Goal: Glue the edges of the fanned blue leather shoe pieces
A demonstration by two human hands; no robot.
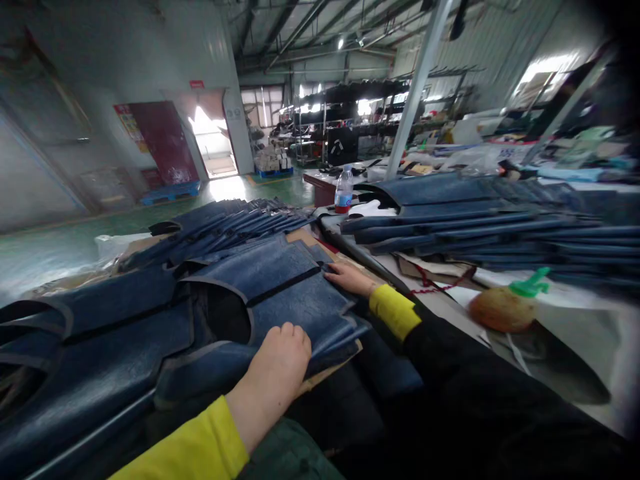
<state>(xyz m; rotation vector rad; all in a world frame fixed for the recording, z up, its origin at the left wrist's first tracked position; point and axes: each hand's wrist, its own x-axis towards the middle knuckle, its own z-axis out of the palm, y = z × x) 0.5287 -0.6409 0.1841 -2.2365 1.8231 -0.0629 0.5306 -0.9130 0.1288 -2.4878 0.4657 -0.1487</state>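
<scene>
A blue leather-like panel (pixel 295 300) with grey edging, a curved cutout and a black strip across it lies on a stack in front of me. My left hand (pixel 281 360) is closed over its near edge, beside the cutout, with the fingertips hidden. At the panel's right end, my right hand (pixel 350 277) grips the edge by the end of the black strip (pixel 285 287). Its fingers are partly bent, and the underside of the grip is hidden. More blue panels (pixel 125 333) overlap at the left. Brown cardboard (pixel 330 368) shows under the stack.
Blue panels are piled in a fanned row (pixel 235 227) behind and in a tall stack (pixel 475 220) at the right. A water bottle (pixel 344 190) stands between them. A brown round object with a green top (pixel 505 308) sits on the right-hand table. A pole (pixel 417 87) rises behind.
</scene>
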